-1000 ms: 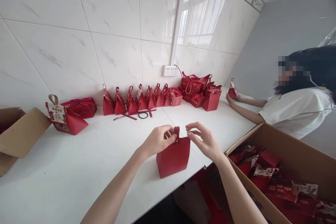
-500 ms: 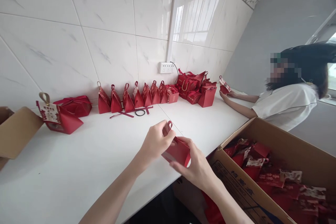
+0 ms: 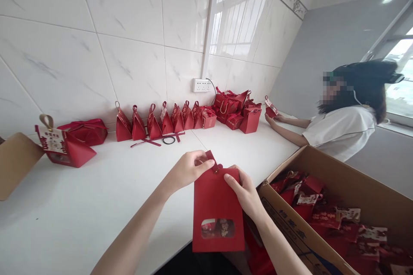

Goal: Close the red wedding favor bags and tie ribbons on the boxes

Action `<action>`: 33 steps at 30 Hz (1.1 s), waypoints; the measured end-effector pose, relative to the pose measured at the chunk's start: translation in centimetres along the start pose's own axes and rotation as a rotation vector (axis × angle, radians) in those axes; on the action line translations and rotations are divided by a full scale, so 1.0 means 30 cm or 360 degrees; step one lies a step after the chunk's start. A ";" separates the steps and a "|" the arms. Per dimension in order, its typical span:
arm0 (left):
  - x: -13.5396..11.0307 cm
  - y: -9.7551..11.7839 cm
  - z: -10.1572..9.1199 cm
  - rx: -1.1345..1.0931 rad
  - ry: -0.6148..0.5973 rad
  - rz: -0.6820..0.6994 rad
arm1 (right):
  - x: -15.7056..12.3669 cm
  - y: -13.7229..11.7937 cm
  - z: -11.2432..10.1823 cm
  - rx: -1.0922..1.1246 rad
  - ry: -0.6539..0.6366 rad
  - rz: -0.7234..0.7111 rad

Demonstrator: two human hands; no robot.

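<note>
A red paper gift box (image 3: 217, 202) is held over the table's front edge, its flat panel facing me. Low on that panel is a clear window (image 3: 217, 228), with red and dark contents behind it. My left hand (image 3: 190, 169) is closed at the top of the box, pinching a red ribbon strap (image 3: 211, 160) between thumb and fingers. My right hand (image 3: 245, 191) grips the upper right edge, thumb lying on the front panel. Its other fingers are mostly hidden behind the box.
Against the tiled wall stands a row of red gift boxes (image 3: 155, 124). A black ring (image 3: 168, 140) and loose ribbons (image 3: 146, 141) lie before it. On the right is a carton (image 3: 284, 217) of red packages. A co-worker (image 3: 342, 131) holds another red box (image 3: 271, 106).
The box has turned from tilted to upright, so its windowed panel now faces me. My left fingers have shifted along the strap, and my right hand has moved to the box's upper edge.
</note>
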State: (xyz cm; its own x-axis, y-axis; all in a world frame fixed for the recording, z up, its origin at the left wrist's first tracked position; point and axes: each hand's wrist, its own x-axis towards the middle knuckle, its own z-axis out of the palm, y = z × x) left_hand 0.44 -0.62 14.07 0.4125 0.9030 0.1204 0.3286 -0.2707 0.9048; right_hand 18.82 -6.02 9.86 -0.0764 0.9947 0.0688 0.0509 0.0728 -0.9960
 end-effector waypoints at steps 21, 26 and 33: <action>-0.023 0.033 0.075 -0.0280 0.0131 -0.0006 | -0.007 -0.077 0.000 -0.0285 0.0015 -0.0051; -0.020 0.024 0.081 -0.0190 0.0237 0.0014 | -0.007 -0.051 0.003 -0.1054 0.0423 -0.1001; -0.030 0.033 0.091 -0.0023 0.0362 0.0055 | -0.006 -0.066 0.009 -0.1360 0.0367 -0.1275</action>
State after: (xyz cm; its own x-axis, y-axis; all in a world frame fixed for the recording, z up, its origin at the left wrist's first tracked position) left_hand 2.72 -2.62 13.75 0.2208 0.9457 0.2387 0.3049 -0.2994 0.9041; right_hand 18.47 -6.37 11.82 -0.2123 0.6275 0.7491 0.7234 0.6163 -0.3112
